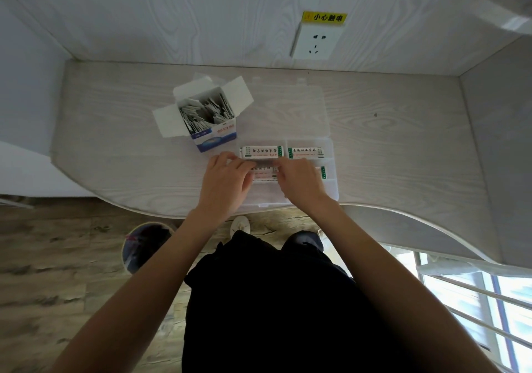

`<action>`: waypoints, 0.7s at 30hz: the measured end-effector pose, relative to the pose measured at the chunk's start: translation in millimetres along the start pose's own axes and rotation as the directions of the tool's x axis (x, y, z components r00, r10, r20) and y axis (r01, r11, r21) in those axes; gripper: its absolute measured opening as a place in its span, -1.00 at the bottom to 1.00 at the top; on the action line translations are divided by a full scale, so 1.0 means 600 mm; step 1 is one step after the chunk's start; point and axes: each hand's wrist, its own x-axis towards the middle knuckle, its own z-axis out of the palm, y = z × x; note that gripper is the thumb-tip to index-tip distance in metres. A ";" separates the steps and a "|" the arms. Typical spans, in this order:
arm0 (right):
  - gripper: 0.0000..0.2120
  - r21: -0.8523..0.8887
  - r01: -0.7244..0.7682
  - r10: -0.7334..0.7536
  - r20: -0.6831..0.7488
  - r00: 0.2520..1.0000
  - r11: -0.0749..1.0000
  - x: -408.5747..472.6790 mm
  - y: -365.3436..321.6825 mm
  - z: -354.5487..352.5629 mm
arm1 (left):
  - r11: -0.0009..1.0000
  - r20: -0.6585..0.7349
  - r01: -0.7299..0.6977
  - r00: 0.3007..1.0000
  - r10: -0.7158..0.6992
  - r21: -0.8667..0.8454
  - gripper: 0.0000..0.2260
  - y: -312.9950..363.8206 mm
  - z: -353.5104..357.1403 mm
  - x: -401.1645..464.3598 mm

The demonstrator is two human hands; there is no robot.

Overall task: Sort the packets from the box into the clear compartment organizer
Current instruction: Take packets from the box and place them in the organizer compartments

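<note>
Flat white paper packets [263,173], green-edged: one in the middle row of the clear plastic compartment organizer [331,184] at the pale wood-grain desk's near edge, pinched by left hand [227,184] and right hand [299,182]. Likely light, flexible; hold by the short ends. More stand in the open white-and-blue cardboard box [211,133], just beside the organizer.

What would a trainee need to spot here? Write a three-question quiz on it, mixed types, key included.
1. True or false: the box still holds packets.
2. Which organizer row already shows two filled compartments? A) far B) near
3. Fill in: both hands meet over the ___ row.

Key: 1 true. 2 A: far-left packets, far-right packets. 3 middle: left hand and right hand hold packets there.
</note>
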 end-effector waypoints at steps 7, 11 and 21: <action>-0.73 -0.055 0.008 -0.011 -0.054 0.998 0.998 -0.012 -0.003 -0.007 | 0.999 0.051 0.016 0.999 -0.014 -0.042 -0.82 0.000 -0.006 -0.007; -0.78 0.073 0.055 -0.037 -0.226 0.974 0.996 -0.025 -0.005 -0.038 | 0.984 0.080 0.010 0.997 0.005 -0.179 -0.80 -0.014 -0.055 -0.010; -0.83 -0.018 0.375 -0.351 -0.396 0.849 0.927 0.109 -0.134 -0.096 | 0.916 -0.085 0.350 0.925 -0.371 -0.198 -0.32 -0.137 -0.142 0.031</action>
